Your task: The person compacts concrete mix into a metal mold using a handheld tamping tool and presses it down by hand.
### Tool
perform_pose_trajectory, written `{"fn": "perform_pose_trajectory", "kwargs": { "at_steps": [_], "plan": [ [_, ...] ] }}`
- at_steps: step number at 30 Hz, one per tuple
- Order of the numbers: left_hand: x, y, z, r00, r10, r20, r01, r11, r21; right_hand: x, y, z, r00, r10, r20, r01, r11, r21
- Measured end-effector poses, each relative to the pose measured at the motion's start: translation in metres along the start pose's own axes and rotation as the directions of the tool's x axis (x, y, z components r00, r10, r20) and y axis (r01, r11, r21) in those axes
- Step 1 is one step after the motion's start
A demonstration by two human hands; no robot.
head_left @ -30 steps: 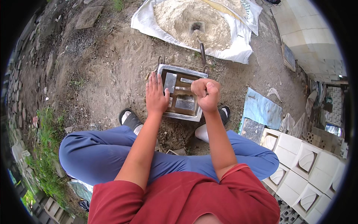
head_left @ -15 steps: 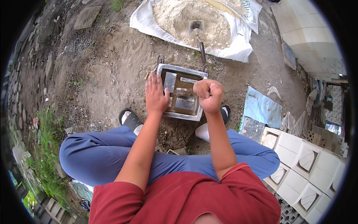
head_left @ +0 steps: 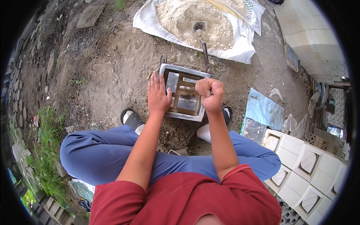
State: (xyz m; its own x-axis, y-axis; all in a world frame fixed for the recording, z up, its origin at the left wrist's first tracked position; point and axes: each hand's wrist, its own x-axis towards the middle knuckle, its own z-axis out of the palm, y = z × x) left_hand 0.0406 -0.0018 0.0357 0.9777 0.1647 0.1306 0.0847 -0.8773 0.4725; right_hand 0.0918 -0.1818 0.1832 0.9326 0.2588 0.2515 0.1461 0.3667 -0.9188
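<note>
A square metal mould (head_left: pixel 182 72) with shaped inner plates lies on the dirt between my feet. My left hand (head_left: pixel 157 94) rests flat with fingers spread on the mould's left edge. My right hand (head_left: pixel 210 93) is clenched into a fist just above the mould's right side; nothing shows in it. Two metal handles stick out from the mould's far side.
A white sheet (head_left: pixel 240 45) with a pile of pale sand and a small tool (head_left: pixel 199 27) lies beyond the mould. White cast blocks (head_left: pixel 307 161) are stacked at the right, next to a blue sheet (head_left: pixel 264 110). Grass and stones line the left.
My right fist has shifted slightly rightward and lower over the mould. The left hand stays flat in place.
</note>
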Motion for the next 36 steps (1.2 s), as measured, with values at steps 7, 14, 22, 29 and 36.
{"fn": "perform_pose_trajectory", "kwargs": {
  "at_steps": [7,14,22,29,36],
  "plan": [
    [0.005,0.008,0.001,1.0,0.007,0.005,-0.007,1.0,-0.011,-0.017,0.045,-0.017,1.0,0.004,-0.022,-0.006,0.994,-0.107],
    [0.0,0.003,0.001,1.0,-0.018,0.021,0.018,1.0,-0.001,-0.002,0.007,-0.004,0.999,-0.017,-0.031,0.017,1.0,0.019],
    [0.003,0.008,0.002,1.0,-0.01,0.016,0.009,1.0,0.014,-0.013,0.047,-0.017,0.999,0.047,0.006,-0.046,0.995,-0.089],
    [0.0,0.003,0.0,1.0,-0.014,0.015,0.014,1.0,-0.001,0.0,0.004,-0.002,0.999,0.041,-0.027,-0.042,0.998,-0.036],
    [0.005,0.006,0.003,1.0,-0.004,0.002,0.004,1.0,0.0,-0.012,0.048,-0.015,0.998,0.062,0.027,-0.058,0.992,-0.111]
  ]
}}
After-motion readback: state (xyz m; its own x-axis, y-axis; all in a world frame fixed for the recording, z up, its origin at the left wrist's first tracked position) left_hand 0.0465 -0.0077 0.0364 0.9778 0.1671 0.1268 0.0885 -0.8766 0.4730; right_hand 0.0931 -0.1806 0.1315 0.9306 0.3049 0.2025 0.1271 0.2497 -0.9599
